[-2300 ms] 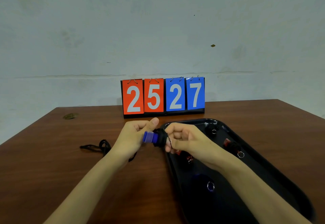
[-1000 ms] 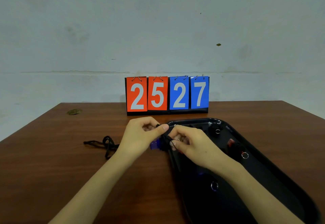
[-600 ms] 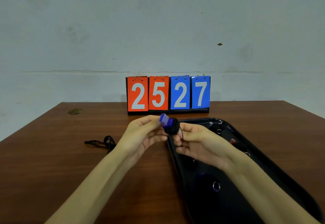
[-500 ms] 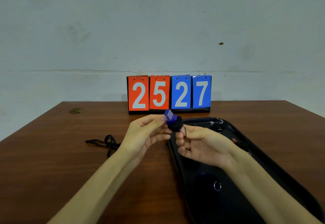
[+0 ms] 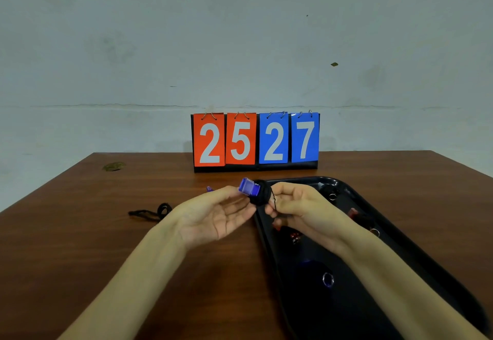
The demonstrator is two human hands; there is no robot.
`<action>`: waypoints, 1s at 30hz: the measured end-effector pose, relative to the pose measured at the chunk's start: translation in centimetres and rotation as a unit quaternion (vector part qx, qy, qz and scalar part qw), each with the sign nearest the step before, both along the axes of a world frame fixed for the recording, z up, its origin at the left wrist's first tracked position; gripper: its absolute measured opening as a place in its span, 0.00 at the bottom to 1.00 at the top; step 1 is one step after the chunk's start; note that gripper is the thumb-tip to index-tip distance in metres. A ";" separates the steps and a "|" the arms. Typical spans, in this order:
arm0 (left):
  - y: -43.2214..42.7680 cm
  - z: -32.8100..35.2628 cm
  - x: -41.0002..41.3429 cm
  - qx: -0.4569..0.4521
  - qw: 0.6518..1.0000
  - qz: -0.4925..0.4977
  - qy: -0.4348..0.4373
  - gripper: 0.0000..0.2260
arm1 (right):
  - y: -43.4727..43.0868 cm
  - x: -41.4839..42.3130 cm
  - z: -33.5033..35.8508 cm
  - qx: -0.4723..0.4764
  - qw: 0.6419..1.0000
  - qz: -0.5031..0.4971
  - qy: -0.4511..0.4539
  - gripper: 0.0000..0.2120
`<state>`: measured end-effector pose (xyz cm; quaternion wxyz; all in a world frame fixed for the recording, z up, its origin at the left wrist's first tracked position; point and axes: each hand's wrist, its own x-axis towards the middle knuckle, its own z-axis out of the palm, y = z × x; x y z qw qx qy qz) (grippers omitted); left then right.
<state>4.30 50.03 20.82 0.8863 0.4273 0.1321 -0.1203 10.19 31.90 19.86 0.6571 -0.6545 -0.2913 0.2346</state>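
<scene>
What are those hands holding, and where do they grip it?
A small blue whistle wound in black cord. The left hand pinches its wrapped body; the right hand pinches a loose strand of cord.

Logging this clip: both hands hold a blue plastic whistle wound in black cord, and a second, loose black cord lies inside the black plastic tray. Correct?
One detail is wrong. The head view shows the loose black cord on the brown wooden table, left of the left hand and outside the black plastic tray. Left hand and right hand do hold the blue plastic whistle.
</scene>
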 end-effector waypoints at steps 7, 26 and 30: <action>1.8 0.6 0.4 0.218 0.973 -0.067 -0.026 0.08 | 0.0 -0.2 0.3 -0.137 0.980 -0.029 -0.141 0.07; 2.3 -1.1 0.8 0.076 0.959 -0.220 -0.161 0.22 | -0.4 -0.4 0.7 -0.052 0.993 0.105 -0.010 0.12; 2.4 -1.2 1.0 0.075 0.970 -0.195 -0.129 0.20 | -0.6 0.0 0.5 -0.053 0.995 0.080 -0.006 0.12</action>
